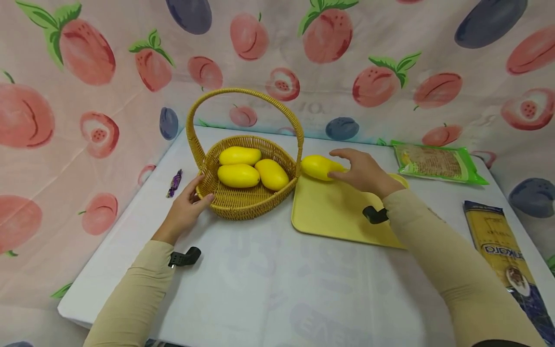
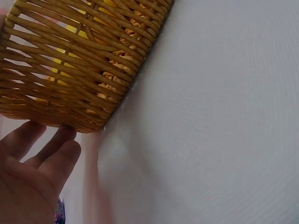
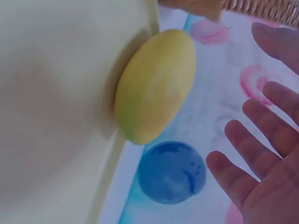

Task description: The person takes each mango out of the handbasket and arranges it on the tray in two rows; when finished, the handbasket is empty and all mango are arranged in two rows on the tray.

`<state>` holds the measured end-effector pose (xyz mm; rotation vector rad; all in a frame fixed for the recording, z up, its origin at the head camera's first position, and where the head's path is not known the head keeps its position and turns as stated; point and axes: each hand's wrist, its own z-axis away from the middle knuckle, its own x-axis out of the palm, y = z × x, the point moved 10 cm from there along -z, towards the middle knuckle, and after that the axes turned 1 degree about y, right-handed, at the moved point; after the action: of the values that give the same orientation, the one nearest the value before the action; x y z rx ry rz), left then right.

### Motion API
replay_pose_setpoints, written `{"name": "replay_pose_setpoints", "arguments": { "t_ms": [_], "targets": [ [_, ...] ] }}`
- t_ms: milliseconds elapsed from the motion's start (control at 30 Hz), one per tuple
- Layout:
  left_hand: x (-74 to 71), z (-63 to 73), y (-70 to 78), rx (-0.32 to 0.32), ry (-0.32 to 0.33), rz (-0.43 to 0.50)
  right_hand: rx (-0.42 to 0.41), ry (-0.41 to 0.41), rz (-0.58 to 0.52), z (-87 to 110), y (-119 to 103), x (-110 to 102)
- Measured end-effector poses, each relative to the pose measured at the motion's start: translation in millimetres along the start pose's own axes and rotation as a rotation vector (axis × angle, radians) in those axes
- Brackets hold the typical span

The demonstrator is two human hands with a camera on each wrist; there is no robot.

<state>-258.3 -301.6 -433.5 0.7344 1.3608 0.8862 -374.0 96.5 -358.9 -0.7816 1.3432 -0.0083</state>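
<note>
A wicker basket (image 1: 240, 212) with a tall arched handle holds three yellow mangoes (image 1: 238, 176). At its left side my left hand (image 1: 184, 212) grips the wall, thumb near the rim; in the left wrist view the fingertips (image 2: 65, 135) meet the woven outside. Another mango (image 1: 318, 167) lies at the far left corner of a yellow tray (image 1: 334, 212), right beside the basket. Over it hovers my right hand (image 1: 362, 171), thumb and fingers spread. The right wrist view shows this mango (image 3: 156, 88) with a greenish end, its surface apart from the extended fingers (image 3: 252, 140).
A purple-wrapped candy (image 1: 175, 183) lies left of the basket. At the back right is a green-edged food packet (image 1: 438, 161), with a gold and blue packet (image 1: 498, 241) along the right edge. Fruit-printed cloth (image 1: 277, 53) hangs behind the white table (image 1: 260, 289).
</note>
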Motion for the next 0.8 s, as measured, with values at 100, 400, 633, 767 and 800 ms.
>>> {"name": "replay_pose_setpoints", "arguments": {
  "t_ms": [100,400,633,767,800],
  "targets": [
    [-0.2,0.1,0.3,-0.001,0.001,0.004,-0.061,0.018,0.001,7.6,-12,-2],
    [-0.5,0.9,1.4,0.003,-0.002,0.009,-0.212,0.059,-0.018,24.8,-50,-3],
    [1.0,2.3,2.5,0.001,-0.006,0.018,-0.343,0.077,-0.032,33.3,-79,0],
    [1.1,2.4,2.6,-0.002,-0.004,0.014,-0.390,0.078,-0.039,35.3,-92,5],
    [1.1,2.4,2.6,-0.001,-0.005,0.013,-0.405,0.081,-0.047,35.9,-96,6]
  ]
}}
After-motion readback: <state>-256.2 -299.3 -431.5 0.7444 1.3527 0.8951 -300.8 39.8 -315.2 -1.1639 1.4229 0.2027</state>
